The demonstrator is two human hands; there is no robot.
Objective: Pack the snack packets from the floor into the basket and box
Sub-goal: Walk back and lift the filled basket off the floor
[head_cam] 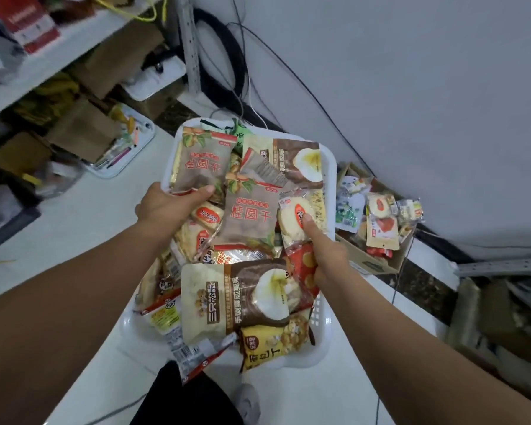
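Soft, even indoor light with faint shadows. Glare shines on glossy packets (236,255) in the basket (330,179). Left of the basket the shelves (43,59) smear with blur; the skirting (439,236) right of it bows

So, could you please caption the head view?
Left hand and right hand hold a basket heaped with snack packets beside a cardboard box.

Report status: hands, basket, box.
Left hand grips basket at left rim, right hand at right rim. Basket heaped with packets, some overhanging near edge. Box beside it holds more.
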